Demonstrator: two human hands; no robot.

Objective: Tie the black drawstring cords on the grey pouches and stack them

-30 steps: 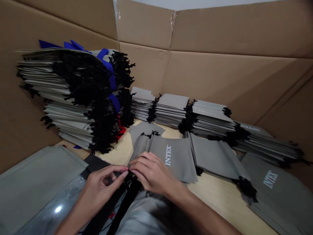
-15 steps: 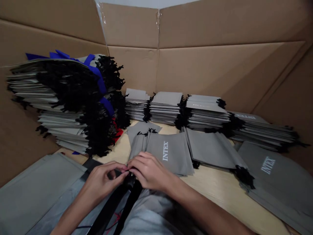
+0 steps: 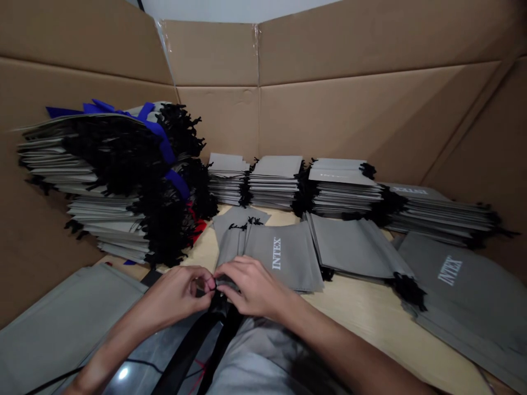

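In the head view, my left hand (image 3: 187, 291) and my right hand (image 3: 253, 285) meet at the near edge of the table. Thumb and fingers of each are pinched on a small black cord (image 3: 214, 289), mostly covered by the fingertips. Just beyond my right hand lies a grey drawstring bag (image 3: 298, 258) marked INTEX, on top of a few others. Narrower grey fabric with black cord knots (image 3: 253, 220) sits at its left side. Black straps (image 3: 185, 351) hang below my hands, over my lap.
Tall piles of grey bags with black cords (image 3: 111, 159) and blue ribbon (image 3: 164, 142) stand at the left. Several stacks (image 3: 275, 184) line the cardboard wall (image 3: 329, 115). More grey bags (image 3: 358, 247) lie on the pale tabletop (image 3: 362, 312); another sheaf (image 3: 69, 318) is at near left.
My left wrist has swung slightly outward and its fingers have curled more, still close to the right fingertips. My right hand has barely moved. The view has tilted up slightly.
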